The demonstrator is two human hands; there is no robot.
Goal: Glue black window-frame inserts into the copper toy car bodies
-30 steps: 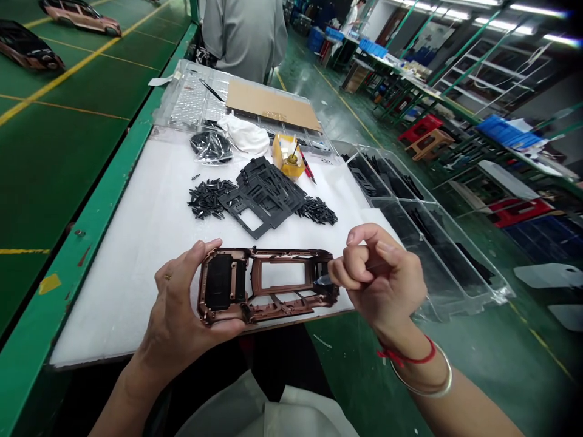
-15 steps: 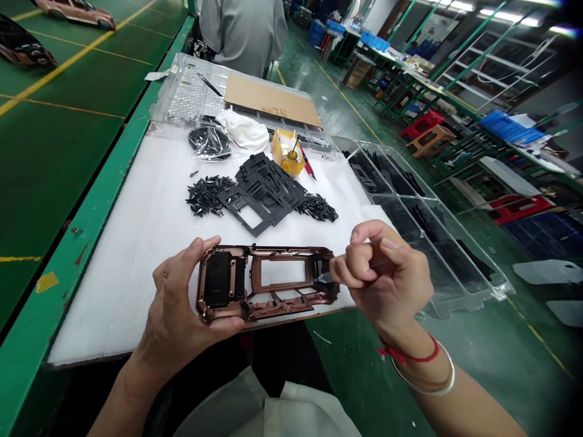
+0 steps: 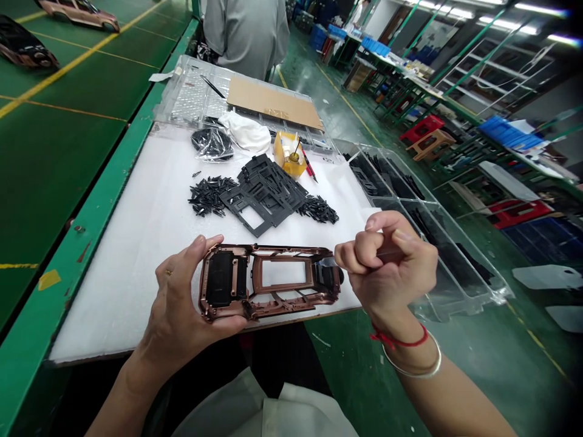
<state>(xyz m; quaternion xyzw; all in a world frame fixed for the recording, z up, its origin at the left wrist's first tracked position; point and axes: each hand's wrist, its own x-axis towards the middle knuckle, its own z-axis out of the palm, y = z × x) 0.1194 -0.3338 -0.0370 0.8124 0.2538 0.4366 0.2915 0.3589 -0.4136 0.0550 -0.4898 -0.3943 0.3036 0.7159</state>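
My left hand [image 3: 182, 294] is closed round the left end of a copper-brown model car body shell [image 3: 257, 306], which lies underside up with its hollow inside showing. A dark panel fills the shell's left end, and white shows through the roof opening. Beside the shell's right end, my right hand [image 3: 392, 258] is closed with curled fingers. A small translucent tip [image 3: 325, 262] shows between those fingers and the shell; the rest of what they hold is hidden.
Beyond the shell lie flat black frames [image 3: 264, 194], small black parts [image 3: 212, 195], a yellow container [image 3: 289, 155], a red pen [image 3: 310, 167] and a white cloth [image 3: 246, 132]. Clear compartment trays [image 3: 423, 227] stand right; a person [image 3: 248, 36] sits behind. Car models [image 3: 86, 15] rest on the green surface left.
My right hand has drawn slightly right and up, away from the shell's end, and the translucent tip has risen. My left hand keeps its hold; the whole view has shifted slightly.
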